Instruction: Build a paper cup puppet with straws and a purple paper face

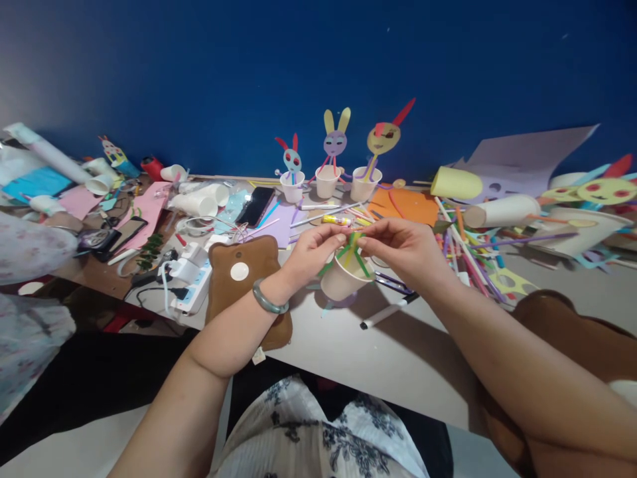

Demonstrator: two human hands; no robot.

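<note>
Above a white paper cup, my left hand pinches thin green and yellow strips from the left, thumb against fingers. From the right, my right hand pinches the same strips near their upper end, its fingertips close to the left ones. The strips spread downward into the cup and over its rim. Whether they are paper or another material I cannot tell. A black-and-white marker lies just right of the cup. My fingers partly hide the top of the strips.
Behind stand several cups with paper faces, one a purple rabbit face. A brown pouch and a white power strip lie left. Coloured sticks and a paper roll lie right. Another person's sleeve shows far left.
</note>
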